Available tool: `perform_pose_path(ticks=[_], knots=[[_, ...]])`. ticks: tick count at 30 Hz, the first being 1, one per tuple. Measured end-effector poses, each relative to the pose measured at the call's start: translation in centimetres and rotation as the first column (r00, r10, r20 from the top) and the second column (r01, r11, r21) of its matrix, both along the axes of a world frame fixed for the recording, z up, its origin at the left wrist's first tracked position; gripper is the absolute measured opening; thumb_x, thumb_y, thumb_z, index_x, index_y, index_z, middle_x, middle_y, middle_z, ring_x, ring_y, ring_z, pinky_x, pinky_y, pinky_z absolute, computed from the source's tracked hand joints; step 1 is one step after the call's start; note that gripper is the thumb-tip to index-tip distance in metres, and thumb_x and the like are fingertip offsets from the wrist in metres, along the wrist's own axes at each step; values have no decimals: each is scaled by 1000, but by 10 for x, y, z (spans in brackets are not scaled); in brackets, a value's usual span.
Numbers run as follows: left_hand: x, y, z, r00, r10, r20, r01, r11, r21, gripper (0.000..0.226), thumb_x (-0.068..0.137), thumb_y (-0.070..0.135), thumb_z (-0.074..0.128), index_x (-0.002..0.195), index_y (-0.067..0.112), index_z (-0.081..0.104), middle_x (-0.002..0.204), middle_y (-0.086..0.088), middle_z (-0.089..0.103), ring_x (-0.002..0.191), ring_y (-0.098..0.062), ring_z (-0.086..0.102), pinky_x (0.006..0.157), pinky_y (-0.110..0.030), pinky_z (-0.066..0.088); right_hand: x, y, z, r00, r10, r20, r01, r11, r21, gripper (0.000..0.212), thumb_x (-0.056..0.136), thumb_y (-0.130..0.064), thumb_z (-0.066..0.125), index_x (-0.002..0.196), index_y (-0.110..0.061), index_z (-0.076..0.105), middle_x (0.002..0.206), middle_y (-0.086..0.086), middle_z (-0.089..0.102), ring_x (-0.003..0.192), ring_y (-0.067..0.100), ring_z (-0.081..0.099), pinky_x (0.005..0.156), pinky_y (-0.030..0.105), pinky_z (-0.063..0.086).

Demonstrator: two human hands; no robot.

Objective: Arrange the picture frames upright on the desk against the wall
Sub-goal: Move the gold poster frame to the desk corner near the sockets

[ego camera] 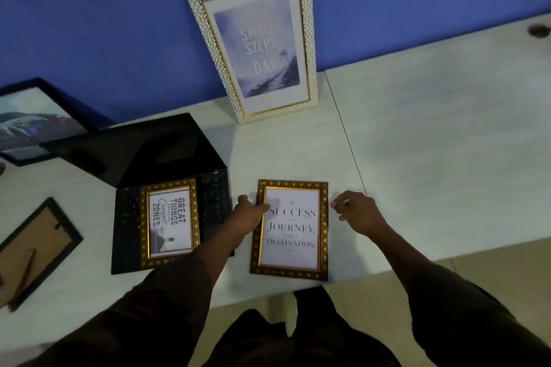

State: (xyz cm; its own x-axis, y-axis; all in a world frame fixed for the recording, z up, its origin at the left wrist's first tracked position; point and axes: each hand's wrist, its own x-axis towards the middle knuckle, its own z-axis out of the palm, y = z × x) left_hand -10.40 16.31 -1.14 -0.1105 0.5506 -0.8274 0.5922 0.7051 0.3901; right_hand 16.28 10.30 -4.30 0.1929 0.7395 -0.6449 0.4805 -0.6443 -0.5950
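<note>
A gold frame reading "Success is a journey" (pixel 290 229) lies flat near the desk's front edge. My left hand (pixel 249 213) touches its left rim with fingers spread. My right hand (pixel 356 211) hovers just right of it, fingers loosely curled, holding nothing. A tall white-and-gold frame (pixel 256 39) stands upright against the blue wall (pixel 104 24). A second gold frame, "Great things" (pixel 170 222), lies flat on a laptop keyboard. A black frame (pixel 32 122) leans at the far left. Another black frame (pixel 32 250) lies face down, its stand showing.
The open black laptop (pixel 167 158) sits left of centre on the pale desk (pixel 432 143). A seam runs across the desk to the right of the flat frame. A cable hole (pixel 538 30) is at the far right.
</note>
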Motion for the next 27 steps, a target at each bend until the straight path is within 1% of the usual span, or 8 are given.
perform_pose_path(ticks=[7, 9, 11, 13, 16, 19, 24, 27], knots=[[-11, -27, -6, 978, 195, 78, -187, 977, -107, 37, 100, 31, 54, 126, 7, 61, 127, -11, 66, 116, -28, 61, 99, -41, 45, -32, -33, -3, 998, 48, 27, -47, 998, -44, 26, 92, -36, 64, 100, -12, 69, 94, 6, 76, 89, 23, 72, 83, 35, 54], [-13, -29, -4, 980, 176, 93, -169, 982, -81, 22, 102, 21, 49, 103, 9, 67, 104, -10, 70, 90, -21, 65, 83, -32, 50, -42, -33, 0, 1000, 22, 10, -22, 999, -41, 29, 96, -29, 60, 103, -2, 68, 98, 12, 73, 93, 28, 70, 82, 34, 51], [-18, -29, -2, 980, 160, 115, -157, 987, -39, 23, 103, 14, 46, 95, 9, 66, 86, -6, 69, 72, -16, 62, 65, -27, 49, -48, -33, 0, 1000, -3, -12, 3, 999, -50, 30, 99, -27, 57, 102, 1, 68, 99, 14, 72, 95, 30, 70, 82, 33, 50], [-26, -30, 1, 982, 128, 139, -130, 992, 5, 23, 103, 7, 43, 99, 9, 66, 87, -6, 68, 74, -16, 62, 63, -28, 49, -51, -33, -1, 999, -30, -41, 27, 997, -79, 32, 99, -30, 57, 101, 0, 69, 97, 13, 72, 92, 29, 70, 81, 35, 51], [-47, -31, 3, 984, 101, 148, -115, 989, 88, 19, 100, 3, 49, 110, 7, 64, 107, -11, 68, 91, -20, 63, 79, -34, 52, -51, -30, 0, 994, -45, -95, 35, 994, -100, 32, 92, -27, 66, 81, 3, 70, 77, 12, 68, 74, 26, 62, 69, 36, 48], [-81, -36, 15, 961, 143, 235, -182, 971, 154, 9, 96, 2, 56, 98, 8, 63, 97, -11, 66, 77, -17, 57, 63, -30, 45, -64, -24, 19, 979, -5, -203, -16, 995, -101, 35, 86, -20, 74, 53, -13, 67, 64, 6, 65, 68, 22, 59, 67, 33, 47], [-161, -54, 35, 897, 242, 369, -335, 918, 212, 11, 92, 2, 62, 97, 12, 65, 104, -22, 71, 88, -29, 63, 73, -37, 49, -128, -2, 57, 956, 127, -264, -140, 990, -32, 28, 88, -14, 73, 63, -7, 64, 72, 12, 68, 79, 25, 66, 76, 36, 51], [-228, -79, 54, 850, 323, 417, -454, 850, 266, 13, 93, -1, 62, 99, 11, 64, 100, -16, 71, 85, -28, 66, 75, -37, 52, -198, 8, 75, 944, 221, -244, -218, 975, 42, 23, 89, -10, 71, 66, -6, 68, 75, 14, 68, 78, 23, 65, 76, 36, 53]])
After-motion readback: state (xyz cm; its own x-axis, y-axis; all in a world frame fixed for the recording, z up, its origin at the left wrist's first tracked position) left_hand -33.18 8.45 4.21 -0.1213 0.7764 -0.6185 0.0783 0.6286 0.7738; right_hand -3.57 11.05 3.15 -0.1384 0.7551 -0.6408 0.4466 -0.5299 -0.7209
